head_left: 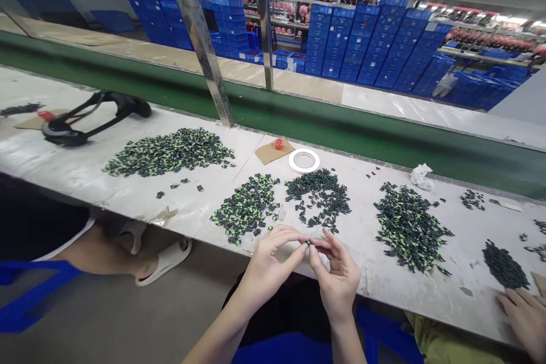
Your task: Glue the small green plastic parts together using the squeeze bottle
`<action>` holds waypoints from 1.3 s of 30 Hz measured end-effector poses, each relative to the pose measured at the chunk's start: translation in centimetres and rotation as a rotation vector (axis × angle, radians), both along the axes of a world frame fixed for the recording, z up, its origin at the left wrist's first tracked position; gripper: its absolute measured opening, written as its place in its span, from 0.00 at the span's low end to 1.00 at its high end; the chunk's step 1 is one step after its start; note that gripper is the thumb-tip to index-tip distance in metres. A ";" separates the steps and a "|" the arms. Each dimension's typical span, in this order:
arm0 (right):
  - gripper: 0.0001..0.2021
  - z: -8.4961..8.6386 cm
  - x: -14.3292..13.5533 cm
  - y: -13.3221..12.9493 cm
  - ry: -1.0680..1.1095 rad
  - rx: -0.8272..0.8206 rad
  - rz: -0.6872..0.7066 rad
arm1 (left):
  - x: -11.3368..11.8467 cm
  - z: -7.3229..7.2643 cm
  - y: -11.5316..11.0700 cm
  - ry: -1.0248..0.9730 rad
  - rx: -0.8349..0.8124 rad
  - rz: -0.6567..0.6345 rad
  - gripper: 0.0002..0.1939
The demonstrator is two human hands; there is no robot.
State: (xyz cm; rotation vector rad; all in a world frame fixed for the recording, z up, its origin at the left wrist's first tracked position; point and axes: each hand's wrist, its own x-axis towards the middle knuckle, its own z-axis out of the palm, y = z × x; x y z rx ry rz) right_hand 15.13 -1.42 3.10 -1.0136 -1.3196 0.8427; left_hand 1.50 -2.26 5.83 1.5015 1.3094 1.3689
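Observation:
Close to the table's front edge, my left hand (pixel 277 256) and my right hand (pixel 336 270) meet fingertip to fingertip. Between them they pinch a small black part with a green spot (pixel 307 243); its finer shape is too small to make out. Just beyond my left hand lies a pile of black-and-green small parts (pixel 247 205). Past my right fingertips is a looser pile of plain dark small parts (pixel 322 196), with a white ring-shaped roll (pixel 304 161) behind it.
A small red cup (pixel 278 144) stands on cardboard (pixel 267 152). Larger part piles lie left (pixel 170 151) and right (pixel 409 227). A black curved frame (pixel 94 116) rests far left. Another person's hand (pixel 526 318) is at the right edge, near a dark pile (pixel 505 264). Metal posts (pixel 200 40) rise behind.

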 end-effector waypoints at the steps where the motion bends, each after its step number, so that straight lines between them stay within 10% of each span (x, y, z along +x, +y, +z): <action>1: 0.17 0.2 0.3 0.0 -0.026 0.000 0.016 | -0.1 0.0 0.0 0.027 -0.011 -0.019 0.06; 27: 0.05 0.9 3.5 0.4 -0.382 0.175 0.096 | 0.9 -0.7 -0.8 0.270 -0.050 -0.047 0.10; 35: 0.12 0.0 10.1 2.0 -0.663 0.112 -0.684 | -3.9 -4.2 0.5 0.577 -0.005 0.322 0.07; 39: 0.20 -0.8 9.1 2.5 -0.697 0.150 -0.585 | -5.5 -5.4 0.7 0.654 0.049 0.294 0.12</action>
